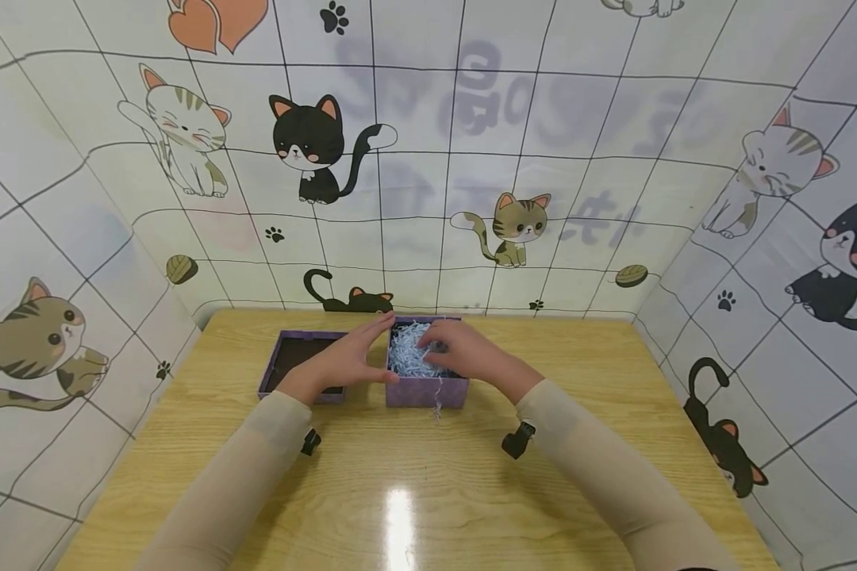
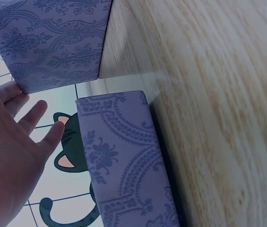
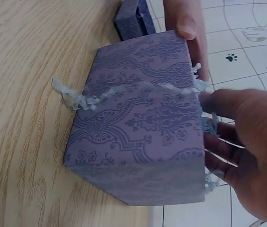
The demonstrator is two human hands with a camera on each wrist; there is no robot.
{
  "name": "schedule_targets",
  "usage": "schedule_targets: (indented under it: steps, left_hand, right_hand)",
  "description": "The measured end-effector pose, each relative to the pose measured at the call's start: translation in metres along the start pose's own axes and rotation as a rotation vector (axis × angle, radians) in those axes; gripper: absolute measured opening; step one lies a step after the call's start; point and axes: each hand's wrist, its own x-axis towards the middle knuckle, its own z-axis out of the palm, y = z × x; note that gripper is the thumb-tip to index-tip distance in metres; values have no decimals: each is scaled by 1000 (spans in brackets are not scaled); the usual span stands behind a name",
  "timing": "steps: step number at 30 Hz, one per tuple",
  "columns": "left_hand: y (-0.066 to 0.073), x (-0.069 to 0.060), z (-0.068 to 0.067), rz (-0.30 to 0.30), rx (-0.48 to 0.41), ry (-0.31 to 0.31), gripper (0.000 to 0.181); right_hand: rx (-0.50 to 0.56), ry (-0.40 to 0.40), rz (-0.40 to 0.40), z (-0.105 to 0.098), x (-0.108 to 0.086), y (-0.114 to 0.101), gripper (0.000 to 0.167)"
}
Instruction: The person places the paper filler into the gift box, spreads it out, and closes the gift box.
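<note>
A purple patterned box (image 1: 425, 393) stands on the table, holding pale blue shredded paper (image 1: 409, 349). My left hand (image 1: 343, 361) is spread along its left side, thumb at the front corner and fingers toward the back corner. The left wrist view has those fingers (image 2: 31, 118) nearly straight beside the box (image 2: 53, 45). My right hand (image 1: 467, 349) reaches over the right side, its bent fingers and thumb apart on the paper. In the right wrist view, strands hang down the box front (image 3: 138, 113), and the fingertips of my right hand (image 3: 249, 142) are hidden behind the rim.
Left of the box lies a shallow purple lid (image 1: 301, 357) with its dark inside up; its patterned side (image 2: 126, 161) shows in the left wrist view. The wooden table (image 1: 400, 460) meets a cat-print wall covering (image 1: 414, 182) at its back edge.
</note>
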Motion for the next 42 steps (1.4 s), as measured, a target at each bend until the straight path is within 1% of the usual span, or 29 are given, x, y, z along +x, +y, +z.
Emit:
schedule_targets:
  steps: [3, 6, 9, 11, 14, 16, 19, 22, 26, 29, 33, 36, 39, 42]
  left_hand:
    - [0, 0, 0, -2, 2, -2, 124]
    - [0, 1, 0, -10, 1, -2, 124]
    - [-1, 1, 1, -21, 3, -1, 125]
    - [-2, 2, 1, -27, 8, -2, 125]
    - [-2, 2, 1, -23, 6, -5, 126]
    - [-2, 2, 1, -18, 10, -7, 127]
    - [-1, 2, 1, -16, 15, -3, 128]
    - [0, 1, 0, -12, 22, 5, 128]
    - [0, 1, 0, -9, 28, 5, 127]
    - [0, 1, 1, -8, 25, 3, 125]
    - [0, 1, 1, -8, 21, 12, 124]
    - [1, 1, 1, -10, 21, 13, 125]
    - [2, 1, 1, -13, 20, 9, 124]
    - [2, 0, 1, -17, 20, 7, 124]
  right_hand:
    - [45, 34, -10, -4, -10, -1, 32]
    - [79, 71, -12, -8, -22, -2, 42]
    - [125, 127, -23, -10, -34, -3, 46]
    - [136, 171, -35, -8, -43, -3, 47]
    - [116, 229, -61, 0, -56, -2, 47]
    - [72, 261, -83, 6, -64, -2, 47]
    - [17, 296, -126, 16, -71, -2, 47]
    - [-35, 325, -176, 25, -71, -1, 44]
    - [-134, 358, -233, 37, -66, 1, 36]
    - [-166, 384, -263, 42, -63, 2, 30]
    - [-144, 420, -283, 44, -59, 2, 21]
    - [-121, 434, -277, 45, -58, 2, 15]
    - [-77, 436, -248, 46, -59, 2, 10]
    - [5, 430, -179, 43, -60, 1, 8]
